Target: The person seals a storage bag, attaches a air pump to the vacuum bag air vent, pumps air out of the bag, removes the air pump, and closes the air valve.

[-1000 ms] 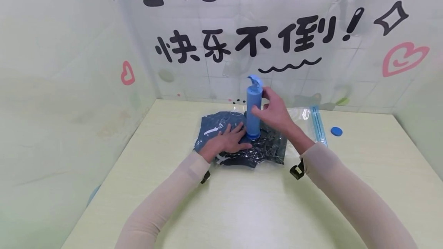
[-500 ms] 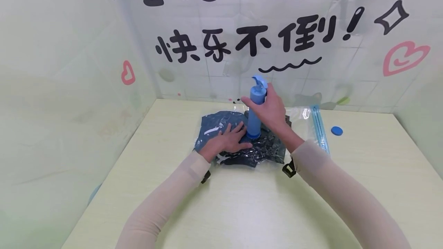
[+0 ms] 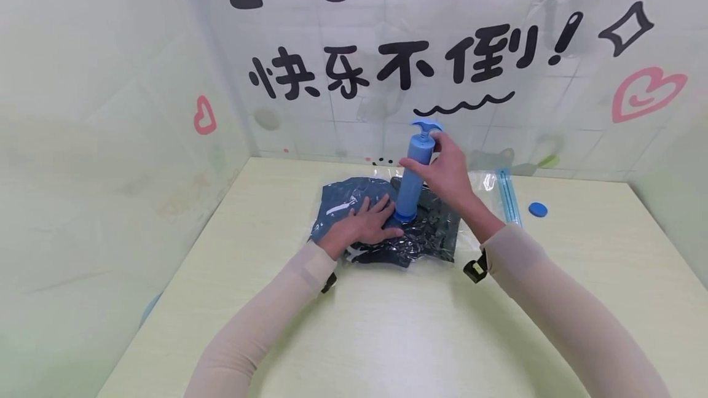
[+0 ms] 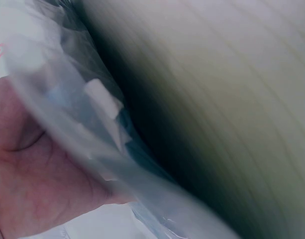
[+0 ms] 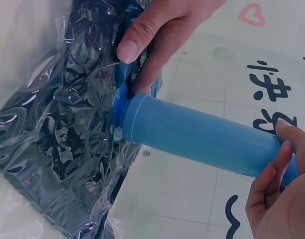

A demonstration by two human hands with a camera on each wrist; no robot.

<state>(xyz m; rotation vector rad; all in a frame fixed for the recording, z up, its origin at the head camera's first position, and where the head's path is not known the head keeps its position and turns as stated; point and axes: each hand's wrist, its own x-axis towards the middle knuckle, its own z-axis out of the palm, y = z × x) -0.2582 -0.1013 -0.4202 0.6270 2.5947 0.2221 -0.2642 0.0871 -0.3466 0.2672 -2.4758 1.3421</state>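
A clear vacuum storage bag, wrinkled tightly around dark folded fabric, lies on the table. On it stands a blue hand pump, its base on the bag's blue valve and its T-shaped handle low against the barrel. The pump leans to the right. My right hand holds the upper barrel between thumb and fingers, also visible on the pump barrel in the right wrist view. Fingers spread, my left hand presses flat on the bag beside the pump's base. The left wrist view shows its palm behind blurred plastic.
A round blue cap lies right of the bag. The bag's blue zip strip runs along its loose right end. A printed sheet hangs behind the table, and pale sheets flank both sides.
The pump has tilted from nearly upright toward the right, and its handle has turned. My right hand shifted its hold around the barrel. My left hand has stayed in place.
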